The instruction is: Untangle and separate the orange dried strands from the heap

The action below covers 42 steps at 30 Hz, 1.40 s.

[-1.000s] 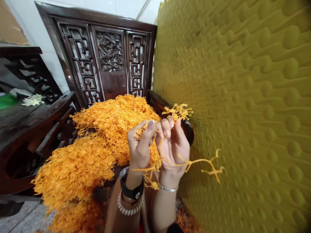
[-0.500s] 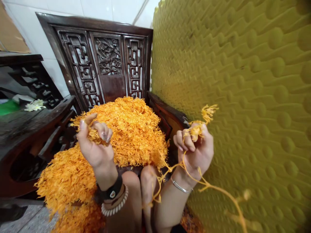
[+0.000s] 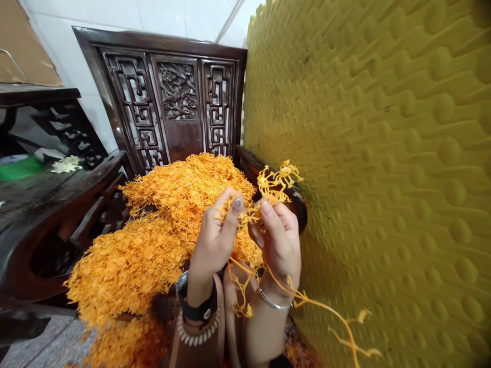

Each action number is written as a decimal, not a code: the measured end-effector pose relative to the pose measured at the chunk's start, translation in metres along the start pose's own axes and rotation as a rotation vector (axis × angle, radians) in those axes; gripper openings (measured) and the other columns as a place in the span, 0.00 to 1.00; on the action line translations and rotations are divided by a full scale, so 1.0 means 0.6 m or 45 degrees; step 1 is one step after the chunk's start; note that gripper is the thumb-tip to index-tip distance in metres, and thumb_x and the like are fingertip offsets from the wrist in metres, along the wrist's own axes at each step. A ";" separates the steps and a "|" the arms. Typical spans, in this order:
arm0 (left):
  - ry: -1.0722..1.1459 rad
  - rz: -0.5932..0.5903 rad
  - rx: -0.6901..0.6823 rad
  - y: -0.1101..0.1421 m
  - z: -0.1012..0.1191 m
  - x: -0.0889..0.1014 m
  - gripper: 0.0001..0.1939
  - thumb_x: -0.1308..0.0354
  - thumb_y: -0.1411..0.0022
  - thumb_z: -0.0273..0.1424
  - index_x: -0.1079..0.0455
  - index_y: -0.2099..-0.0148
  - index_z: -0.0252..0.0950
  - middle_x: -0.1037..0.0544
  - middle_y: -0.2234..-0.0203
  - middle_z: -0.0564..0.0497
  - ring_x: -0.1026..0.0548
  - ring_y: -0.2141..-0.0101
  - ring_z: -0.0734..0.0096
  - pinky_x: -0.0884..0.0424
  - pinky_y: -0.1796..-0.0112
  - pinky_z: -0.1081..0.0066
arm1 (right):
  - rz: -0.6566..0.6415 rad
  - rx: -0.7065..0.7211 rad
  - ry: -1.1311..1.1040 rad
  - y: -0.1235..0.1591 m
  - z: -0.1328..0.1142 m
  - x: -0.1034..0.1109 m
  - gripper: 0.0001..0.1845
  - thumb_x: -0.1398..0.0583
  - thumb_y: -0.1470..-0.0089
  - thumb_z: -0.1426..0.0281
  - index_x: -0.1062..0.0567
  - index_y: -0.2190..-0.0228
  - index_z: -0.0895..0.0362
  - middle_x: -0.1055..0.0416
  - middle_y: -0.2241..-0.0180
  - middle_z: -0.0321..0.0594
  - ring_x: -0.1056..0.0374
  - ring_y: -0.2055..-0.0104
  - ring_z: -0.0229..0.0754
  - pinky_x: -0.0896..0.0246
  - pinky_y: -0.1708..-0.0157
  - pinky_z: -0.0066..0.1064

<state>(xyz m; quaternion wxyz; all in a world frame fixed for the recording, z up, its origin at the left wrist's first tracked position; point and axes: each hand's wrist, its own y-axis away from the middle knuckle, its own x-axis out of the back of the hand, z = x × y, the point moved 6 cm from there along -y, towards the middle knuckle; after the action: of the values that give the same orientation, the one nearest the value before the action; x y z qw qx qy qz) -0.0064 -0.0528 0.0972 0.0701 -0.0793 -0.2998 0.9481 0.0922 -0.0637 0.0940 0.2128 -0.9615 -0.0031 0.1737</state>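
Note:
My left hand [image 3: 217, 237] and my right hand [image 3: 278, 240] are close together above a large heap of tangled orange branching strands [image 3: 184, 189]. Each hand pinches a part of one loose tangle of orange strands [image 3: 274, 181], which rises above my fingers. A long thin strand [image 3: 330, 312] from this tangle trails down to the right past my right wrist. A black wristwatch and a white beaded bracelet sit on my left wrist, and a thin silver bangle on my right.
The heap lies on a dark carved wooden bench with a lattice back [image 3: 180, 102]. A dimpled olive-yellow padded wall [image 3: 383, 153] rises close on the right. At left stands a dark wooden table [image 3: 49, 204] with white flowers [image 3: 66, 164] and a green item [image 3: 19, 168].
My hands have come together from their wide apart positions and now meet over the heap. The long strand swings lower right, and the view has shifted slightly.

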 end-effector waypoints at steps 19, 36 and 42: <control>0.505 0.011 0.297 0.001 -0.054 -0.018 0.11 0.40 0.44 0.38 0.31 0.73 0.36 0.42 0.86 0.58 0.47 0.85 0.82 0.51 0.85 0.78 | -0.111 0.047 -0.001 -0.012 0.014 0.003 0.24 0.42 0.48 0.61 0.44 0.87 0.57 0.56 0.87 0.26 0.63 0.85 0.26 0.67 0.87 0.23; 0.460 0.344 0.167 0.004 -0.015 -0.030 0.18 0.40 0.46 0.40 0.44 0.77 0.38 0.44 0.85 0.59 0.46 0.84 0.81 0.47 0.85 0.74 | 0.667 0.629 0.521 0.035 -0.028 -0.003 0.26 0.46 0.43 0.64 0.46 0.88 0.57 0.56 0.87 0.30 0.59 0.84 0.30 0.63 0.81 0.30; 0.242 0.198 -0.017 0.005 -0.008 -0.039 0.17 0.42 0.42 0.38 0.41 0.77 0.36 0.43 0.84 0.58 0.46 0.83 0.82 0.48 0.83 0.75 | 0.602 0.506 0.467 0.019 -0.029 0.011 0.17 0.45 0.44 0.62 0.27 0.80 0.54 0.41 0.85 0.33 0.54 0.81 0.33 0.59 0.78 0.31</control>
<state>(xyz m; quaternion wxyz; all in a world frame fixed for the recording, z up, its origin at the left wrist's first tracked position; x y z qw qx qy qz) 0.0173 -0.0571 0.0941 0.0239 -0.1922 -0.2912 0.9369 0.1032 -0.0809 0.1019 0.3464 -0.8907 0.2917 0.0398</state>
